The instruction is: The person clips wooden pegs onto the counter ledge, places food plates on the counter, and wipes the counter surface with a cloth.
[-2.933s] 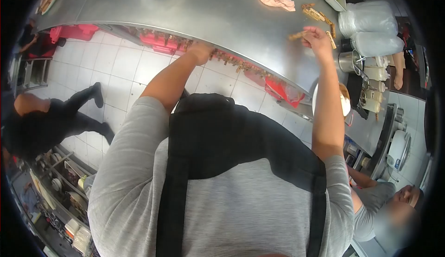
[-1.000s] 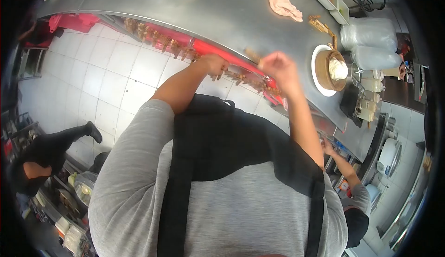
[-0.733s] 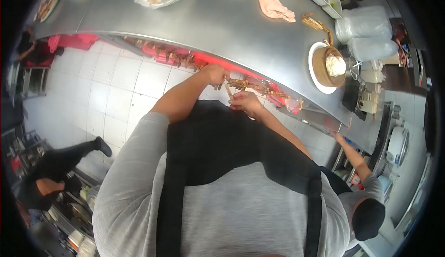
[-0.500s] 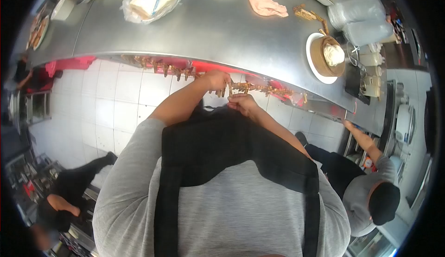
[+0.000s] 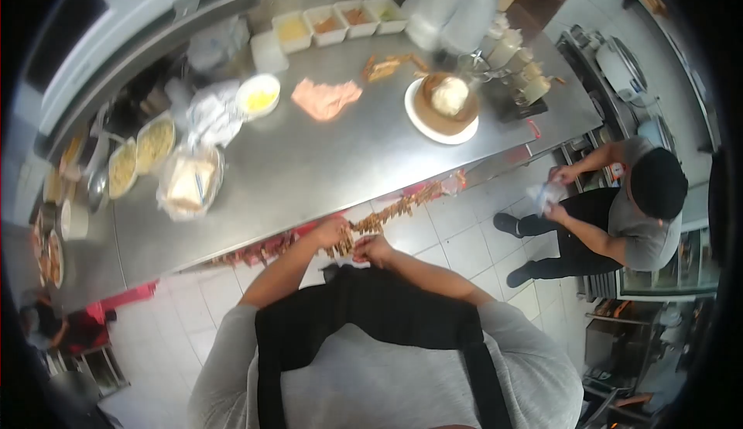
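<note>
A row of wooden clothespins point(image 5: 395, 211) hangs along the near edge of the steel table point(image 5: 294, 169). My left hand point(image 5: 331, 231) is closed at the row, its grip partly hidden by the fingers. Close beside it on the right, my right hand point(image 5: 374, 250) is pinched at the lower ends of the clothespins; it appears to hold one of them. More loose clothespins point(image 5: 391, 66) lie on the table near a pink cloth point(image 5: 326, 98).
A white plate point(image 5: 418, 123) bears a round brown container with a white bun. Food tubs point(image 5: 327, 25), a bowl of yellow food point(image 5: 258, 96) and bagged bread point(image 5: 190, 183) stand on the table. At the right, a co-worker point(image 5: 646, 197) holds something whitish.
The view has swung, showing more of the table's far side. Both my hands stay close together at the clothespin row. The co-worker at the right now has both hands together around a whitish item.
</note>
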Tool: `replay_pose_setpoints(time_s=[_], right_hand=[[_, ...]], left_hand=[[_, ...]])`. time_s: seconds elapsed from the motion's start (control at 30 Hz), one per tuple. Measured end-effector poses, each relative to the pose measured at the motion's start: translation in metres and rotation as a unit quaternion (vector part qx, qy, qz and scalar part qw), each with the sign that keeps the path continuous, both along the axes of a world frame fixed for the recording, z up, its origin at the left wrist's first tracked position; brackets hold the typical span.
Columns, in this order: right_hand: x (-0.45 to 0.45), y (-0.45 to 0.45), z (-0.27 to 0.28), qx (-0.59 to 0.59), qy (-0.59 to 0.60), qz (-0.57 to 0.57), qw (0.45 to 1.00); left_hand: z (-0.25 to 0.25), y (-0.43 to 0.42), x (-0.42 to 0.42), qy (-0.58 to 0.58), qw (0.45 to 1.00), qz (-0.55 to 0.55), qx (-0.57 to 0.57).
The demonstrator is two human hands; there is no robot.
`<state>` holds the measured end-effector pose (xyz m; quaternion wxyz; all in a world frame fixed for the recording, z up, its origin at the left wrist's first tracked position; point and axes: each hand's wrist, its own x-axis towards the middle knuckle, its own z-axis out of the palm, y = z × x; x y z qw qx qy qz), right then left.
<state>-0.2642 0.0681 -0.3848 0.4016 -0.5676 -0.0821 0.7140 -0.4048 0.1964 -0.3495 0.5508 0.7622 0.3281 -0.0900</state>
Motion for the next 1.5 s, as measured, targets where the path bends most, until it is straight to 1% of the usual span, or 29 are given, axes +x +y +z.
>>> replay_pose_setpoints(time_s=[0.03, 0.07, 0.13, 0.2, 0.27, 0.33, 0.37, 0.47, 0.53, 0.6, 0.63, 0.7, 0.77, 0.83, 0.87, 0.9, 0.93, 1.03, 1.1, 1.13, 1.17, 1.2, 1.23, 1.27, 1.3, 1.33, 1.37, 1.43, 1.5], right_hand=[[-0.002, 0.001, 0.004, 0.007, -0.013, -0.007, 1.000], [-0.001, 0.002, 0.006, 0.009, -0.014, -0.010, 1.000], [0.006, 0.002, 0.001, 0.025, 0.006, -0.027, 0.999], [0.010, 0.007, -0.007, 0.050, -0.030, 0.009, 0.998], [0.010, 0.015, -0.012, 0.069, -0.125, 0.120, 0.982], [0.007, 0.016, 0.046, 0.050, -0.305, 0.224, 0.924], [0.013, 0.017, 0.077, 0.059, -0.359, 0.331, 0.871], [0.053, 0.011, 0.133, 0.151, -0.210, 0.359, 0.897], [0.105, 0.007, 0.152, 0.220, -0.140, 0.236, 0.936], [0.164, 0.005, 0.183, 0.275, -0.233, 0.117, 0.925], [0.197, 0.006, 0.210, 0.219, -0.264, 0.070, 0.937], [0.272, 0.003, 0.242, 0.299, -0.318, -0.104, 0.893], [0.352, 0.005, 0.260, 0.406, -0.332, -0.265, 0.809], [0.441, 0.011, 0.259, 0.412, -0.335, -0.396, 0.749], [0.500, 0.014, 0.233, 0.414, -0.340, -0.410, 0.738], [0.557, 0.018, 0.202, 0.359, -0.373, -0.436, 0.737], [0.607, 0.020, 0.166, 0.285, -0.493, -0.407, 0.714], [0.693, 0.018, 0.114, 0.054, -0.739, -0.235, 0.629], [0.749, 0.029, 0.061, 0.085, -0.823, -0.157, 0.539], [0.779, 0.042, 0.035, 0.020, -0.849, -0.083, 0.522], [0.822, 0.059, -0.017, 0.088, -0.882, -0.155, 0.436], [0.836, 0.070, -0.005, 0.078, -0.843, -0.172, 0.504], [0.842, 0.081, 0.019, -0.012, -0.848, -0.118, 0.517], [0.864, 0.089, 0.026, -0.027, -0.868, -0.058, 0.492], [0.906, 0.106, -0.011, 0.093, -0.937, -0.159, 0.298], [0.889, 0.107, 0.041, -0.063, -0.893, -0.089, 0.437], [0.905, 0.118, 0.041, -0.031, -0.888, -0.135, 0.438], [0.893, 0.136, 0.107, -0.172, -0.865, -0.022, 0.470], [0.897, 0.150, 0.139, -0.174, -0.868, -0.014, 0.464]], left_hand=[[-0.002, 0.002, 0.001, -0.015, 1.000, -0.006, 0.024], [-0.048, 0.008, -0.003, -0.068, 0.997, -0.007, 0.041], [-0.046, 0.010, 0.001, -0.021, 0.999, -0.011, 0.040], [-0.049, 0.015, 0.003, -0.021, 0.997, -0.075, 0.028], [-0.030, 0.005, 0.003, 0.012, 1.000, 0.012, -0.022], [0.027, -0.009, 0.012, 0.114, 0.990, 0.081, -0.018], [0.012, -0.011, 0.008, 0.081, 0.988, 0.043, 0.121], [0.000, -0.014, 0.005, 0.065, 0.961, 0.045, 0.267], [-0.017, -0.013, 0.000, 0.070, 0.944, 0.050, 0.318], [-0.002, -0.016, 0.003, 0.091, 0.939, 0.054, 0.328], [0.021, -0.024, 0.010, 0.118, 0.947, 0.059, 0.294], [0.056, -0.036, 0.023, 0.161, 0.955, 0.060, 0.242], [0.067, -0.041, 0.043, 0.168, 0.958, 0.052, 0.228], [0.073, -0.044, 0.066, 0.163, 0.959, 0.052, 0.225], [0.078, -0.047, 0.079, 0.160, 0.959, 0.056, 0.228], [0.083, -0.050, 0.092, 0.156, 0.959, 0.061, 0.229], [0.088, -0.053, 0.107, 0.152, 0.958, 0.066, 0.234], [0.104, -0.057, 0.157, 0.127, 0.956, 0.084, 0.251], [0.115, -0.063, 0.188, 0.067, 0.933, 0.136, 0.326], [0.118, -0.068, 0.204, 0.020, 0.902, 0.176, 0.395], [0.122, -0.078, 0.223, -0.065, 0.828, 0.231, 0.507], [0.126, -0.078, 0.243, -0.042, 0.828, 0.259, 0.496], [0.131, -0.071, 0.261, -0.020, 0.825, 0.289, 0.485], [0.134, -0.064, 0.275, -0.001, 0.822, 0.318, 0.473], [0.132, -0.060, 0.286, 0.033, 0.815, 0.333, 0.474], [0.128, -0.054, 0.293, 0.065, 0.809, 0.344, 0.472], [0.125, -0.048, 0.297, 0.094, 0.805, 0.350, 0.470], [0.119, -0.042, 0.302, 0.078, 0.796, 0.394, 0.452], [0.115, -0.038, 0.306, 0.066, 0.788, 0.412, 0.453]])
